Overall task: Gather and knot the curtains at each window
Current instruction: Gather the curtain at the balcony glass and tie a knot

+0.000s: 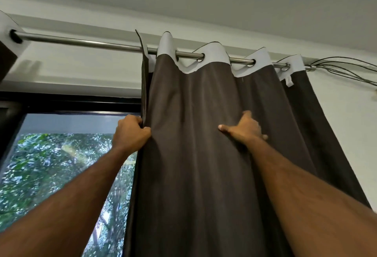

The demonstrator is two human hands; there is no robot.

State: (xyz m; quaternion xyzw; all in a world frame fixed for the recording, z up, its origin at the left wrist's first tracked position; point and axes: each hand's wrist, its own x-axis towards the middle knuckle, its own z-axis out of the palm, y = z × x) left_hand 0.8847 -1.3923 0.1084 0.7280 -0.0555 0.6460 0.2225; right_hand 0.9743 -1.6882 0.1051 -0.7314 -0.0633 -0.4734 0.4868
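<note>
A dark brown curtain (193,154) with a white top band and metal eyelets hangs in folds from a steel rod (81,41). My left hand (130,132) grips the curtain's left edge, fingers curled round the fabric. My right hand (244,128) holds a fold further right, thumb on the front and fingers tucked behind the cloth. Both arms reach upward.
To the left of the curtain a dark-framed window (61,175) shows green trees outside. Thin cables (346,69) fan out from the rod's right end along the pale wall. Part of another dark curtain (8,61) sits at the far left of the rod.
</note>
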